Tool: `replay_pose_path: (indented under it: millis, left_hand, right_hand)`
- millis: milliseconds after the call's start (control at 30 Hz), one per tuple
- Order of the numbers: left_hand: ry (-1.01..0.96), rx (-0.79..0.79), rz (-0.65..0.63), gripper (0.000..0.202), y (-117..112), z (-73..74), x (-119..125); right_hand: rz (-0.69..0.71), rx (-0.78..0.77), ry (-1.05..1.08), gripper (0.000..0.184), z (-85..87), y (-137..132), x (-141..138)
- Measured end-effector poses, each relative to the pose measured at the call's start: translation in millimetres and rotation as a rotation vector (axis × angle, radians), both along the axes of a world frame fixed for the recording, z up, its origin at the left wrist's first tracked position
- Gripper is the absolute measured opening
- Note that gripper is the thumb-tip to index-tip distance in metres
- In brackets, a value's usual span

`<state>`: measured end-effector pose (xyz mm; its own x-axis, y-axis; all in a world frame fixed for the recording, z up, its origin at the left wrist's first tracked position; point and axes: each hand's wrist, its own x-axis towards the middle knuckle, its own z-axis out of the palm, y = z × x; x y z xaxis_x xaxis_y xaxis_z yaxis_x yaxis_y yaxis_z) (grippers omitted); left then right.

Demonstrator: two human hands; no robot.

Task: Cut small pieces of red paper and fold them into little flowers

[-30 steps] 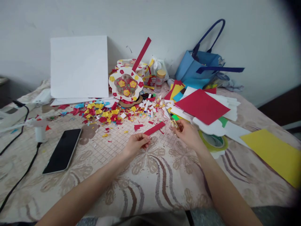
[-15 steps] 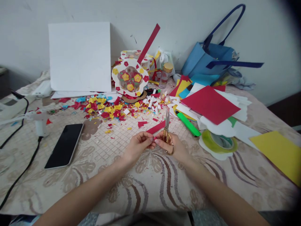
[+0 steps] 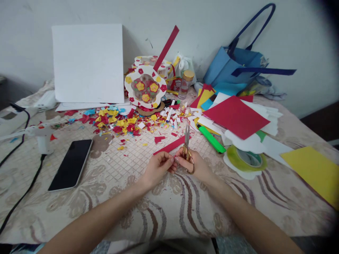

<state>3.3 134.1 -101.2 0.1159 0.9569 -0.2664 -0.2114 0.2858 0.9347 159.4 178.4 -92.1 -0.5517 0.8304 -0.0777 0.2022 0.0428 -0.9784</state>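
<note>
In the middle of the table my left hand (image 3: 159,165) is closed in a pinch, its fingertips meeting those of my right hand. A tiny red paper piece (image 3: 175,156) sits between the fingertips, mostly hidden by them. My right hand (image 3: 195,163) also grips gold-handled scissors (image 3: 186,144), with the handle loops around its fingers and the blades pointing up and away, almost together. Just beyond both hands lies a red paper strip (image 3: 169,145). Small red scraps (image 3: 159,139) are scattered past the strip.
A phone (image 3: 71,164) and glue gun (image 3: 43,139) with a black cord lie left. Behind are a paper-scrap pile (image 3: 116,120), a flower-decorated paper piece (image 3: 145,88) and a jar (image 3: 186,84). To the right: green cutter (image 3: 212,138), tape roll (image 3: 249,158), red sheet (image 3: 237,116), blue bag (image 3: 233,65).
My fingertips have drawn closer together, and less of the small red piece shows. More of the red strip is visible beyond my left hand. The view has shifted slightly.
</note>
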Motion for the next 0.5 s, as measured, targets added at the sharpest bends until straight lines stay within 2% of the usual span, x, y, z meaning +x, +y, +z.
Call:
replay_pose_path:
  millis: [333,500]
  left_hand:
    - [0.038,0.007,-0.053,0.020,0.1,-6.1,-1.8]
    - [0.029,-0.016,-0.053,0.022,0.3,-2.8,-2.7]
  right_hand:
    - [0.036,-0.002,-0.088,0.014,0.0,1.4,3.6]
    - [0.056,0.029,-0.128,0.021,1.0,0.2,3.6]
